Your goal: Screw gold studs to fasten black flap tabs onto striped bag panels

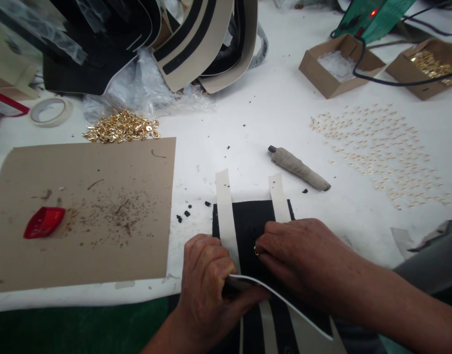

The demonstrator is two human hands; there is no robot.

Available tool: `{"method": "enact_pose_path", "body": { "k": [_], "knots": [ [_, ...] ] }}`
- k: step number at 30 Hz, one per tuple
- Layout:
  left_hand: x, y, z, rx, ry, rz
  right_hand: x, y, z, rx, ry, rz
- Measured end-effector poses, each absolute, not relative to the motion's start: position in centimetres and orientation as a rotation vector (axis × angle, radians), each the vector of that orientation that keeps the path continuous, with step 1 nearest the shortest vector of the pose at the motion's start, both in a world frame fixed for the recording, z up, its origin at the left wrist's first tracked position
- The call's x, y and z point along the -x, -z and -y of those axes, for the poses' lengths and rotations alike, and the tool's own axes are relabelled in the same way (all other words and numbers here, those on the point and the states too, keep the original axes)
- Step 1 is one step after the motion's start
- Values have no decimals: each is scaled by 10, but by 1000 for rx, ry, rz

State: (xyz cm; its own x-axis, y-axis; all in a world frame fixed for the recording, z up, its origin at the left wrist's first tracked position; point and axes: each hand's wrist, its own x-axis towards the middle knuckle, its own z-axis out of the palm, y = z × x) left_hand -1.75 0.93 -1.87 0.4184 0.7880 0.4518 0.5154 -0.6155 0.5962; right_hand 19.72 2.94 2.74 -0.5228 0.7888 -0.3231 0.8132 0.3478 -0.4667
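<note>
A black panel (251, 216) lies at the table's near edge, with two pale strips (225, 206) running past its far end. My left hand (207, 280) is closed around the panel's folded-up flap (273, 287), thumb beneath the pale edge. Over the black surface, my right hand (303, 253) pinches a small gold metal fitting (256, 250), mostly hidden by the fingertips. Whether the fitting touches the panel I cannot tell. Beyond the right hand rests a grey wrapped stick-like tool (301, 168) with a dark tip.
Brown cardboard (82, 172) on the left carries a red plastic piece (44, 222) and dark crumbs. Gold fittings (121, 126) lie heaped behind it, near a tape roll (51, 112). At right are scattered tiny pieces (388, 152), cardboard boxes (322, 78) and a green device (375, 17) with cables.
</note>
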Motion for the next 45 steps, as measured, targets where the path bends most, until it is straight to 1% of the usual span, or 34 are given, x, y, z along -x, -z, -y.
{"method": "enact_pose_path", "body": {
  "k": [7, 12, 15, 19, 29, 32, 39, 45],
  "knots": [
    [19, 20, -9, -2312, -1034, -1118, -187, -34, -35, -1602, 902, -2444],
    [19, 21, -8, -2303, -1037, -1103, -197, -20, -20, -1708, 1040, -2566],
    [19, 22, -8, -2301, -1037, -1103, -204, -12, -12, -1673, 1065, -2688],
    [19, 21, -7, -2289, -1030, -1105, -205, -12, -11, -1583, 985, -2742],
    [17, 18, -10, -2327, -1026, -1107, -190, -34, -36, -1444, 889, -2530],
    [17, 17, -10, -2327, -1014, -1121, -194, -29, -32, -1487, 933, -2563],
    [17, 17, -9, -2308, -1018, -1114, -213, -1, -5, -1694, 1172, -2814],
    [16, 17, -10, -2291, -1033, -1109, -211, -6, -5, -1646, 1180, -2832]
  ]
}}
